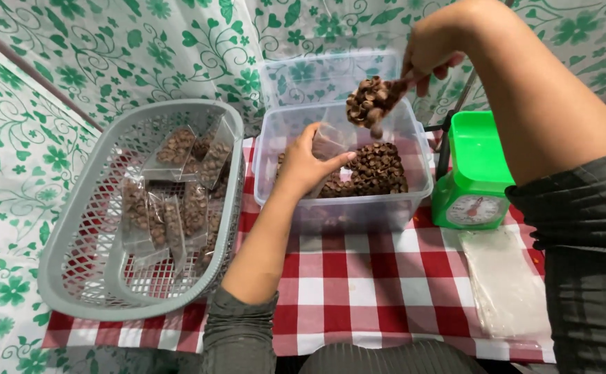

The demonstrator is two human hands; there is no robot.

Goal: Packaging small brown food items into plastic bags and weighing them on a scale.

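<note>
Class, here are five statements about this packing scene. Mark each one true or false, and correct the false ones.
1. The left hand holds a small clear bag over the clear plastic tub. True.
2. The right hand tips a scoop of brown pieces above the bag. True.
3. The grey basket holds nothing. False: several filled clear packets lie in it.
4. The green scale stands left of the basket. False: it stands right of the tub.
5. The tablecloth is plain blue. False: it is red and white checked.
</note>
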